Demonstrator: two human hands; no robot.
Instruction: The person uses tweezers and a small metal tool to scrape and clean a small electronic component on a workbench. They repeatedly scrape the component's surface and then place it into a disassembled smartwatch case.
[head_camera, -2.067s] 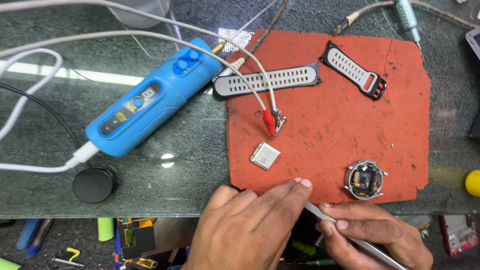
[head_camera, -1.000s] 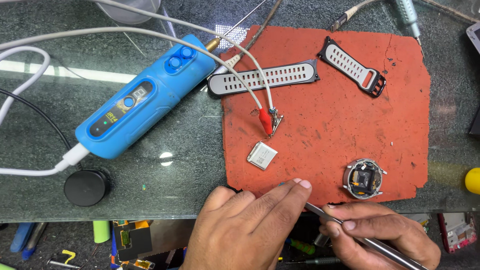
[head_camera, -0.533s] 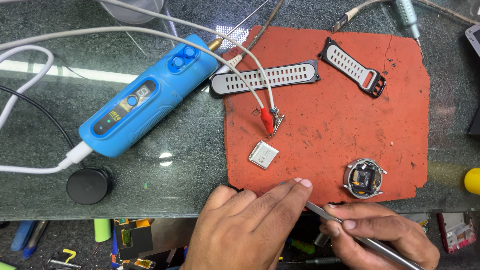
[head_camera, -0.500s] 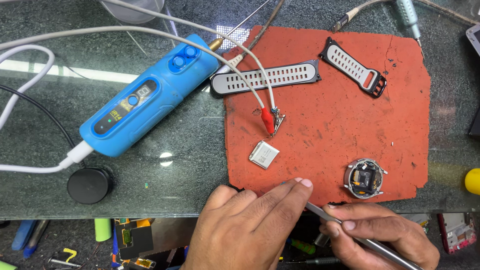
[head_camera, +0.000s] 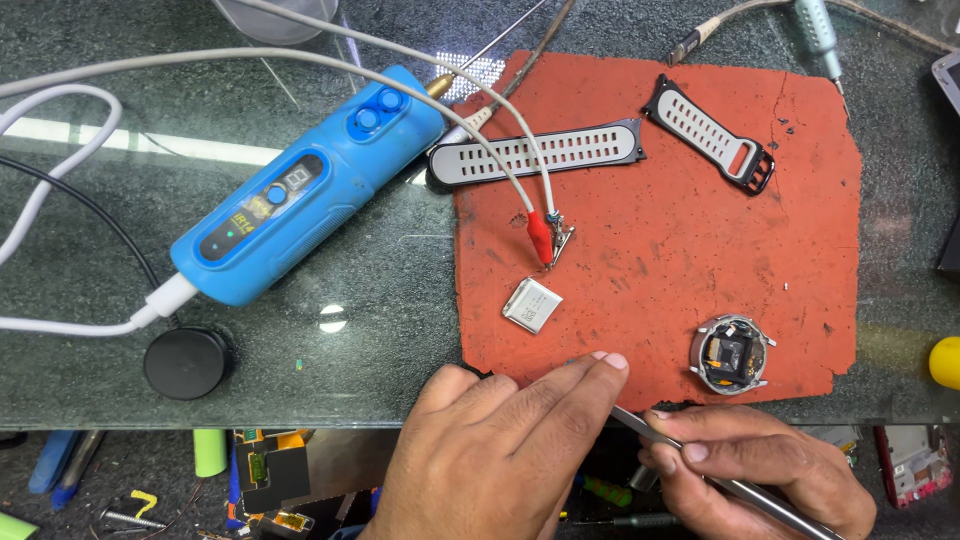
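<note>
The left hand (head_camera: 490, 450) lies flat and open at the near edge of the desk (head_camera: 90, 210), its fingertips touching the red mat (head_camera: 700, 240), and it holds nothing. The right hand (head_camera: 760, 470), just beside it, is closed around metal tweezers (head_camera: 690, 470) pointing towards the left hand. Just above the right hand sits the open watch case (head_camera: 732, 354); beyond the left fingertips lie a small silver battery (head_camera: 532, 304) and a red clip (head_camera: 545, 238), farther off two grey straps (head_camera: 535, 152) and a blue device (head_camera: 305, 190).

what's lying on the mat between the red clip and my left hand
A small silver battery lies on the red mat between the red clip and left hand, in the head view.
</note>
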